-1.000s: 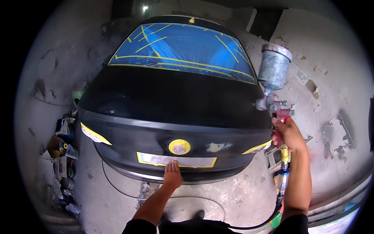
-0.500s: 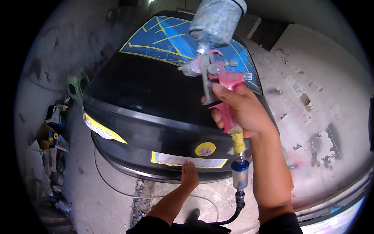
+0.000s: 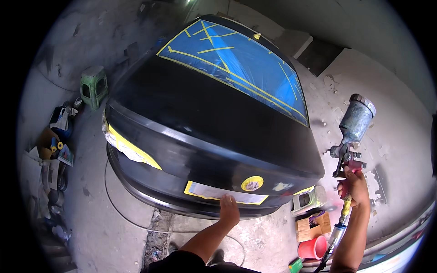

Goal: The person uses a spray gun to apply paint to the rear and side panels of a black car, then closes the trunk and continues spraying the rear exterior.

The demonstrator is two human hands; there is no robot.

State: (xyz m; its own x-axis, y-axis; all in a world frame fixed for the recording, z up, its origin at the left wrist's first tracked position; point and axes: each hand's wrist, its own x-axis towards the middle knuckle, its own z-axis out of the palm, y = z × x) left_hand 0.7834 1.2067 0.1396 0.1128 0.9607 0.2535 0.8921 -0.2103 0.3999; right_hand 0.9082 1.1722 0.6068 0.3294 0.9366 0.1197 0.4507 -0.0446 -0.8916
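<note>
My right hand [image 3: 360, 190] is wrapped around the grip of a pink spray gun [image 3: 349, 160], held upright to the right of the car. A paint-stained cup [image 3: 358, 119] sits on top of the gun, and a clear inline filter [image 3: 336, 235] hangs under its grip. At the car's rear, my left hand [image 3: 229, 212] reaches to the lower edge of the paper-masked plate area [image 3: 214, 189], its fingers stretched out. Whether they press on it, I cannot tell. The dark car [image 3: 200, 107] has blue film [image 3: 255, 75] taped over its rear window.
A green stool [image 3: 94, 88] stands left of the car, near cluttered boxes and cans [image 3: 54, 173]. At the right rear corner are another stool [image 3: 309, 201], a cardboard box [image 3: 318, 226] and a red bucket [image 3: 313, 248]. A hose [image 3: 119, 207] curves across the floor.
My right hand has carried the spray gun from in front of the car out to the right and lower. My left hand stays at the masked plate area. The view has shifted.
</note>
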